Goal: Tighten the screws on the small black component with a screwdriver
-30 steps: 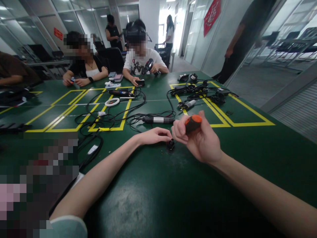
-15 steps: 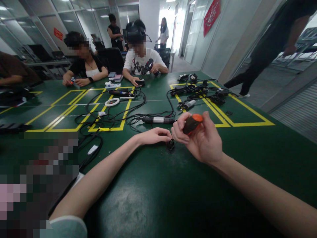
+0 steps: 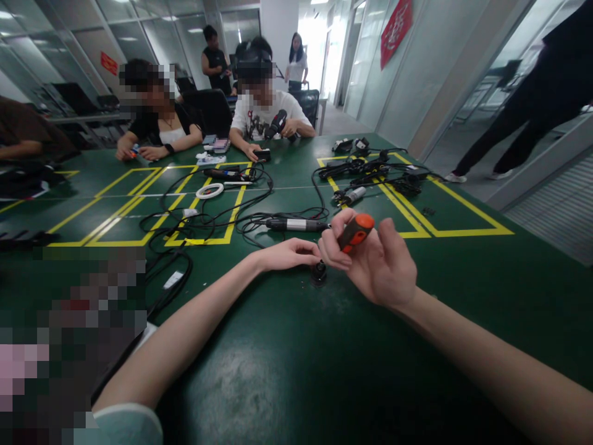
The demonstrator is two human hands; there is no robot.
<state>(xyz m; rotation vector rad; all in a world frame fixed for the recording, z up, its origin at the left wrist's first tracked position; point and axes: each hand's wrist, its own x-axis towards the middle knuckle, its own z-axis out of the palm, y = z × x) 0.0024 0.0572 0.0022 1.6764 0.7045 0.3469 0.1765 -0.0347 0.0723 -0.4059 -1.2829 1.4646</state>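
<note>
My right hand (image 3: pixel 382 272) is closed around the handle of a screwdriver (image 3: pixel 356 232), dark with an orange end and orange patches. Its fingers curl over the handle while the thumb stands away from it. The shaft points down and away and is hidden behind the fingers. My left hand (image 3: pixel 291 254) reaches in from the left, its thumb and fingertips pinched at the top of a small black round part (image 3: pixel 318 275) that sits on the green table (image 3: pixel 278 346). Whether the screwdriver's tip touches the part cannot be seen.
Just beyond my hands lies a black and silver pen-shaped tool (image 3: pixel 296 224) with a cord. Tangled black cables (image 3: pixel 208 213) spread to the left, and more cords (image 3: pixel 370 167) lie at the back right. A white ring (image 3: pixel 210 190) sits farther off. Co-workers sit across the table.
The screwdriver's handle has turned and tipped slightly left in my right hand, and the thumb has come away from it. My left hand stays put. A person walking at the right has moved.
</note>
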